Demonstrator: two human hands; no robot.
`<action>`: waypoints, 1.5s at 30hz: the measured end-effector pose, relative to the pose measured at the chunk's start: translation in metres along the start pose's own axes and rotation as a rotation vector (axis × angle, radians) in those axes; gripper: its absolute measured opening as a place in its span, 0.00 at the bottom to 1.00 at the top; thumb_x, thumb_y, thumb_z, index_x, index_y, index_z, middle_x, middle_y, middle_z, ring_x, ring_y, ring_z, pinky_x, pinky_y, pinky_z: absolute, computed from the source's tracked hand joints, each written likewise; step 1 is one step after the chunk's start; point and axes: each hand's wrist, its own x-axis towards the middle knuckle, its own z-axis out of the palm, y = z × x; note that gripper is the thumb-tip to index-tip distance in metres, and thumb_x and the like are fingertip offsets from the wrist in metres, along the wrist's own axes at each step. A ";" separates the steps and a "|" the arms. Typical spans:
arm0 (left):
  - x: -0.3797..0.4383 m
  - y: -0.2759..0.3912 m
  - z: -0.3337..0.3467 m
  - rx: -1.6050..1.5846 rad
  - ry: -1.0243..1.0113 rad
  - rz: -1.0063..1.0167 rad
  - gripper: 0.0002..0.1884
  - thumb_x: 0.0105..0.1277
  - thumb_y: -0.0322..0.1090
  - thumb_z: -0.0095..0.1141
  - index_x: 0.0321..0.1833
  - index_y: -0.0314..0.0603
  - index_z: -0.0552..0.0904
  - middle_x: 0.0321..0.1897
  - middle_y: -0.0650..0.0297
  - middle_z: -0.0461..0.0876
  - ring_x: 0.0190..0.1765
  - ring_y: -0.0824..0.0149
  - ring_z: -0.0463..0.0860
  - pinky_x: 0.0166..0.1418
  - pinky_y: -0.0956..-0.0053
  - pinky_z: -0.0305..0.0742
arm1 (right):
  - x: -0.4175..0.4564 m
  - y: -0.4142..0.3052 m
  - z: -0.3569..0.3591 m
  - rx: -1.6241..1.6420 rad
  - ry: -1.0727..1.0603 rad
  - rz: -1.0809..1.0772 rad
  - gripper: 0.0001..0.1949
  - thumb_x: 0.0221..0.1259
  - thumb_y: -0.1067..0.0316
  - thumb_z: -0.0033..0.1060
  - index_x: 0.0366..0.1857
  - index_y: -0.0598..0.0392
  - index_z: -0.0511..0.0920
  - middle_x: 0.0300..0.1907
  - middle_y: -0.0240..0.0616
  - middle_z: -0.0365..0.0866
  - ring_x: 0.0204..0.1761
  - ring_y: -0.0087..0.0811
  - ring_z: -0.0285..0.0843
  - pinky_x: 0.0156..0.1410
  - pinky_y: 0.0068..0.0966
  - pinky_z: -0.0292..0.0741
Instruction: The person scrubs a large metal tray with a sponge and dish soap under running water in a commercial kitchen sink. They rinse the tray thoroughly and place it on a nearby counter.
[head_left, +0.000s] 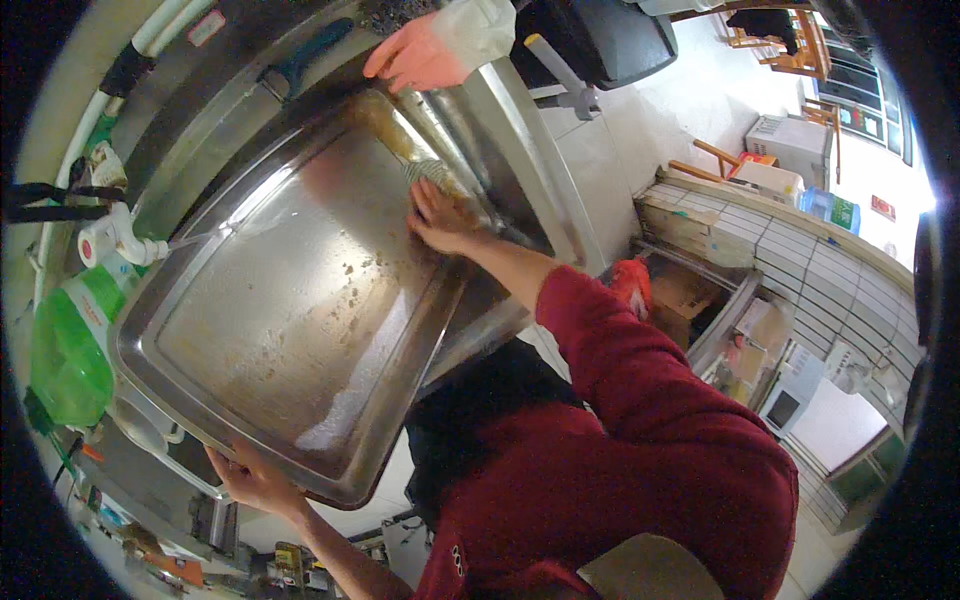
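A large rectangular metal tray (300, 247) lies tilted across the sink (517, 135), wet and marked with brown stains and specks. My left hand (251, 480) grips its rim at the lower left; the fingers are partly hidden under the edge. Near the opposite end, my right hand (442, 217) presses a striped scrubbing pad (426, 171) against the tray's inner side, where brownish liquid sits. From the white plastic tap (124, 238) a thin stream of water runs onto the tray's far rim.
A pink and white rubber glove (442, 45) lies over the sink's far right corner. Behind the tray rests a dark-blue-handled tool (307, 64). A green plastic container (71, 352) stands left of the tray. A black bin (607, 41) is beyond the sink; a tiled low wall (795, 262) runs right.
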 end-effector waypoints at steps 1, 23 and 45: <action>0.001 0.003 0.000 0.011 0.014 -0.021 0.26 0.72 0.37 0.55 0.68 0.29 0.71 0.23 0.71 0.73 0.25 0.80 0.66 0.25 0.79 0.58 | 0.017 0.003 -0.001 0.076 0.088 -0.010 0.37 0.74 0.44 0.32 0.77 0.56 0.39 0.80 0.48 0.29 0.81 0.45 0.26 0.82 0.37 0.36; -0.015 0.038 -0.006 -0.167 -0.032 -0.083 0.23 0.72 0.30 0.52 0.69 0.31 0.70 0.33 0.68 0.79 0.28 0.81 0.70 0.29 0.83 0.64 | 0.307 -0.113 0.016 2.322 0.086 0.011 0.14 0.65 0.64 0.56 0.53 0.51 0.76 0.52 0.45 0.77 0.50 0.42 0.76 0.52 0.40 0.76; -0.008 0.034 -0.008 -0.287 -0.073 -0.050 0.12 0.67 0.29 0.53 0.52 0.34 0.78 0.14 0.55 0.68 0.19 0.73 0.64 0.23 0.71 0.64 | 0.008 -0.460 -0.047 1.457 -0.336 0.011 0.07 0.62 0.71 0.66 0.40 0.59 0.80 0.34 0.37 0.81 0.33 0.29 0.79 0.35 0.27 0.75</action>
